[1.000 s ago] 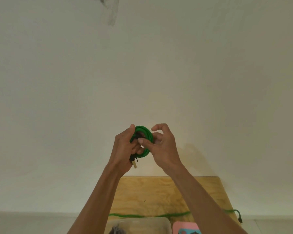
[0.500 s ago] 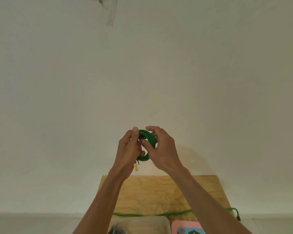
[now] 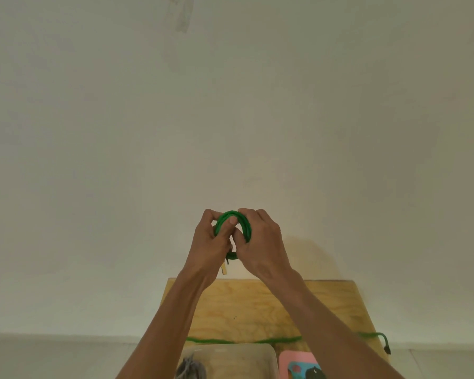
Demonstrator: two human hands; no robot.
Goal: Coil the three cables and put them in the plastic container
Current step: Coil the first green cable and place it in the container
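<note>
Since a second ago, the left hand and right hand have closed tighter, both gripping the green coil at frame centre above the plastic container, so coiling looks nearly complete.

Much of the coiled green cable is covered by the left hand and right hand, so its number of loops cannot be counted, and the plug end hanging below the coil is too small to be identified. Below the coil, the plastic container is cut off by the bottom edge, and the grey contents inside it are only partly seen and blurred. To the right of the container, a pink object is likewise cropped, and the second green cable on the counter is hidden where it is crossed by the right forearm.
</note>
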